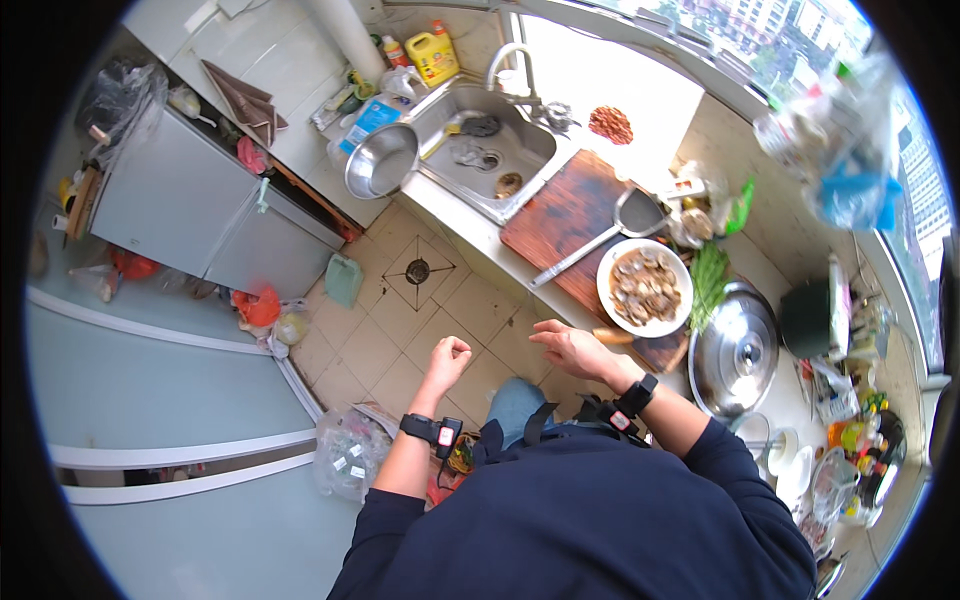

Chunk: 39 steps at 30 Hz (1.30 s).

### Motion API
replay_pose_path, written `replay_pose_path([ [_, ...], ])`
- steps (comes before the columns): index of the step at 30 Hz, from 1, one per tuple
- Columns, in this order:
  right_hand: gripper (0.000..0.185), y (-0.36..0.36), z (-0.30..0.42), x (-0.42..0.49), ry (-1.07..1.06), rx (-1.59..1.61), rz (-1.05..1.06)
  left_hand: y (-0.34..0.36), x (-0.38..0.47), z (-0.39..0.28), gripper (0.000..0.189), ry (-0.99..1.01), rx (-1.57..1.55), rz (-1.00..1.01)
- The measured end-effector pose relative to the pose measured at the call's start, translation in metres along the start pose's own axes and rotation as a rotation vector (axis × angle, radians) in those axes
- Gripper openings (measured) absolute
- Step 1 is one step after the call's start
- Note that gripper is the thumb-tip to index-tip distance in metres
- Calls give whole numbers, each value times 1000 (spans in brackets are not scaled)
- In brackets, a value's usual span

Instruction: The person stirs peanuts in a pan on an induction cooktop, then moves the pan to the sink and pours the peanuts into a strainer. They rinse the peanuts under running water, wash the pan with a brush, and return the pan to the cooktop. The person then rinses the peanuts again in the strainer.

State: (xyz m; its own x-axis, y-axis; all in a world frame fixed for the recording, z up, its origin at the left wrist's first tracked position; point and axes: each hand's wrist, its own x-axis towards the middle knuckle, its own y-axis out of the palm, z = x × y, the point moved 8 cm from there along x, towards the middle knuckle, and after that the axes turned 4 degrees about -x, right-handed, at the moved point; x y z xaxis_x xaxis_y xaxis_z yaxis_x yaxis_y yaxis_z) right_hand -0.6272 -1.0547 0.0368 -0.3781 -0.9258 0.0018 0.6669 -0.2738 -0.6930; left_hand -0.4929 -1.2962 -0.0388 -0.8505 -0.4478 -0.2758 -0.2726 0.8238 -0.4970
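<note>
My left hand (449, 361) hangs over the tiled floor with its fingers curled; whether anything is in it is hard to tell. At the counter's edge my right hand (571, 349) is held with fingers spread and nothing in them. Just beyond it, a white bowl of clams (645, 287) rests partly on a dark wooden cutting board (562, 202). A metal spatula (581, 255) lies across the board, its blade at the far side. Near my right hand a wooden handle (613, 336) sticks out beside the bowl. Green scallions (707, 277) lie right of the bowl.
A steel sink (480, 142) with a curved faucet (514, 51) lies beyond the board, a metal pot (382, 161) at its left edge. A large steel lid (733, 351) is at the right. A grey refrigerator (176, 187) stands left; plastic bags (351, 454) sit near my left arm.
</note>
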Motion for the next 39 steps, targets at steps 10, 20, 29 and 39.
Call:
replay_pose_path([
  [10,48,21,-30,251,241,262,-53,-190,214,63,12,-93,-208,-120],
  [20,74,43,-81,529,690,1000,-268,-315,315,89,13,-152,-125,-38],
  [29,26,29,-144,604,698,804,-341,-379,418,92,13,-160,-88,-40],
  [39,22,-39,-217,524,976,1061,-596,-425,542,71,16,-40,2,-56],
])
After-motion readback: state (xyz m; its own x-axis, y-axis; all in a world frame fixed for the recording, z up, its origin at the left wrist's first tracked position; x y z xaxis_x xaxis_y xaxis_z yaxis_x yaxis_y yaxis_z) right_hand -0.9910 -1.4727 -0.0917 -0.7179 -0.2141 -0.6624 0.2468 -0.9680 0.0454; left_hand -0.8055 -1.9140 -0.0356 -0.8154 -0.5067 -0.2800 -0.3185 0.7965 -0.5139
